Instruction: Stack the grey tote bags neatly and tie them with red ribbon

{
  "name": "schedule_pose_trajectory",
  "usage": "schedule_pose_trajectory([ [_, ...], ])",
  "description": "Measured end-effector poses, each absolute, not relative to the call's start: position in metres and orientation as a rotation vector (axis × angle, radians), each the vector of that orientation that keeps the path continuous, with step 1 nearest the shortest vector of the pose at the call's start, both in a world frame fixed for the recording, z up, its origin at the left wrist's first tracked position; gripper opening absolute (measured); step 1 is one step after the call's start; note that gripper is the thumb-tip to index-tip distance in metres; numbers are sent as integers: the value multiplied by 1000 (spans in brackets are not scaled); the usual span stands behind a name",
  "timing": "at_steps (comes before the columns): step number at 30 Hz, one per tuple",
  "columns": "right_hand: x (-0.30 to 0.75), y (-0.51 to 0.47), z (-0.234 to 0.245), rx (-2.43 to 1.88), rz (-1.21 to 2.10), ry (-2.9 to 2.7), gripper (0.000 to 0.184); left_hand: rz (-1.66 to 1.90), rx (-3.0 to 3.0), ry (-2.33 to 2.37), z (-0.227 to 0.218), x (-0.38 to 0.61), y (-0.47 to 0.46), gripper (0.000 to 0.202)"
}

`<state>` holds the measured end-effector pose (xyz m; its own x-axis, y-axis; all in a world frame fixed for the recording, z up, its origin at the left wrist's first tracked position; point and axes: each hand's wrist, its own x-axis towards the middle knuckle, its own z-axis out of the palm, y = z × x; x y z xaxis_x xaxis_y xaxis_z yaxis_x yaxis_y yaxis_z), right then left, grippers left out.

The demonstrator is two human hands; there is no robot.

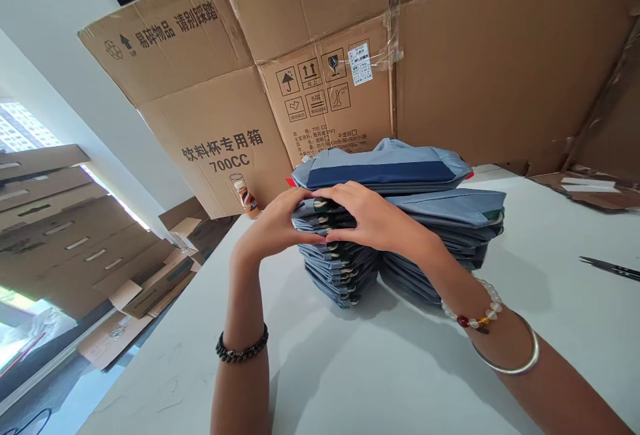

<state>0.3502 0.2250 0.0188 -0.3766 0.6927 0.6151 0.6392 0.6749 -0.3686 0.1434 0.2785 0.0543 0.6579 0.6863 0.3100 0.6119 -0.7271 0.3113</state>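
Observation:
Two stacks of folded blue-grey cloth pieces stand side by side on the white table. Both hands grip the near end of the left stack (330, 278) at its top. My left hand (280, 225) is closed on its left corner, fingers over the top and thumb in front. From the right, my right hand (367, 215) pinches the same upper layers, and its thumb meets the left thumb. Dark trim with pale loops shows along the folds. The right stack (450, 235) sits beside it, partly behind my right forearm. Across the back lies another folded bundle (385, 168) with a dark blue band.
Large cardboard sheets (490, 75) stand upright behind the stacks. Black tweezers (610, 268) lie at the table's right side. Flattened cardboard with white strips (590, 186) rests at the back right. Beyond the table's left edge are piled cardboard boxes (65, 235).

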Motion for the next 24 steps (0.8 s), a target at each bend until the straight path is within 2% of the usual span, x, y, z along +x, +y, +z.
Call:
schedule_pose_trajectory([
  [2,349,224,17,-1041,88,-2128,70,602,2702,1061,53,142,278,67],
  [6,345,223,10,-1079,15,-2147,101,596,2730,1044,53,142,277,66],
  [8,344,224,5,-1104,-12,-2139,106,594,2736,1040,53,143,276,66],
  [13,344,229,0,-1188,20,-2112,108,563,2680,1038,55,141,275,71],
  [20,346,233,4,-1028,-76,-2149,89,429,2607,1000,58,135,270,88],
  [24,345,231,2,-1022,-119,-2093,99,474,2639,1151,54,142,269,81],
])
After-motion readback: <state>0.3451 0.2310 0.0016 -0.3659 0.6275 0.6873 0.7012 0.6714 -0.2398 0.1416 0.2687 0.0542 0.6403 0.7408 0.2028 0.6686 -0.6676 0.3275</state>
